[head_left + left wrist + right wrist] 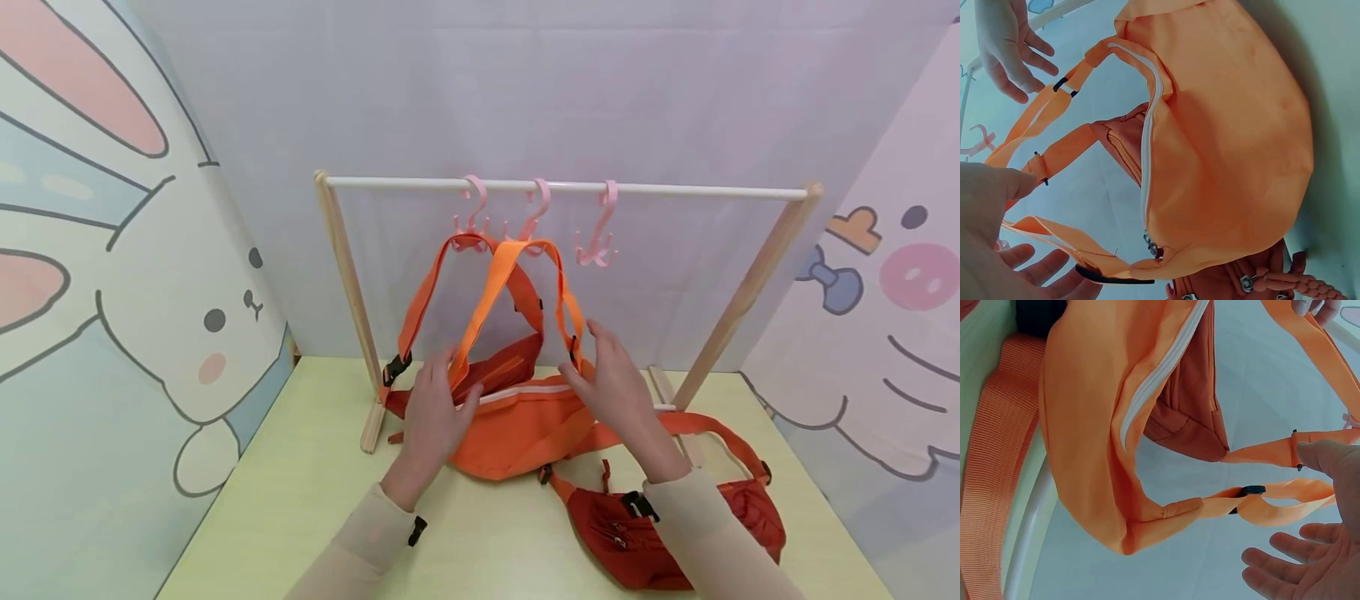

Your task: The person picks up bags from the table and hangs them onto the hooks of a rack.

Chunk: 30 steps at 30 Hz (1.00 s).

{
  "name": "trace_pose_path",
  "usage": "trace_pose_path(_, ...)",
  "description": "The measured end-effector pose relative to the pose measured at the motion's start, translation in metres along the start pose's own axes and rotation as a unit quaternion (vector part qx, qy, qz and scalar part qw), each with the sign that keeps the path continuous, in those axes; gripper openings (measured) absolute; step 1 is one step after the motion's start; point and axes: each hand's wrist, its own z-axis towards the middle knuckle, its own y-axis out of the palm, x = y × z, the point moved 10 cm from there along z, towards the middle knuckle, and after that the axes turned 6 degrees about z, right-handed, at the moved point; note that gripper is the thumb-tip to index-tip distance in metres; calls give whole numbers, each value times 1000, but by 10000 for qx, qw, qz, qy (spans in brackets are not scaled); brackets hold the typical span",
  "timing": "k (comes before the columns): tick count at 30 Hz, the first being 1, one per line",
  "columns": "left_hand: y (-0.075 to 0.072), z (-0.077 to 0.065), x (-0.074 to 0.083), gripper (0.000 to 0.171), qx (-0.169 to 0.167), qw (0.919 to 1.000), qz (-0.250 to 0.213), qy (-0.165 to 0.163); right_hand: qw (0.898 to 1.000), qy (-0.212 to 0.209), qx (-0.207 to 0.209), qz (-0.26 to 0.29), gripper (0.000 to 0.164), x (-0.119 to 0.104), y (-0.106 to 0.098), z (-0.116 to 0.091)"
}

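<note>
A bright orange waist bag (498,437) hangs by its strap (489,292) from the middle pink hook (541,200). Behind it a red-orange waist bag (528,348) hangs from the left pink hook (477,196). My left hand (433,417) is at the left end of the orange bag, thumb and fingers spread on either side of the strap. At the opposite end my right hand (618,387) is beside the strap with its fingers extended. In the right wrist view, this strap's black slider (1250,490) shows between thumb and fingers, apart from them.
A third, dark red waist bag (750,504) lies on the table at the front right, its orange strap (708,423) looped behind. The rack's white rail (690,191) rests on wooden legs (348,279). A third pink hook (606,208) hangs on the right with nothing on it.
</note>
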Motion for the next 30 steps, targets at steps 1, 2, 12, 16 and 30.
trace_pose_path(1, 0, -2, 1, 67, 14, 10000, -14, 24, 10000, -4, 9, -6, 88, 1, -1, -2)
trace_pose_path(2, -1, -3, 1, 67, 25, 10000, -15, 42, 10000, -6, 3, 4, 88, 1, -1, -4)
trace_pose_path(12, -2, -20, 0, 69, 3, 9999, 29, 109, 9999, 4, 23, -157, 88, 16, -8, -21)
trace_pose_path(16, -7, -27, 3, 67, 208, 9994, 70, 281, 9995, 70, -21, -293, 87, 27, -11, -29)
trace_pose_path(30, -10, -45, 24, 67, 534, 9959, -38, 730, 9977, 367, -238, -510, 86, 62, -21, -46)
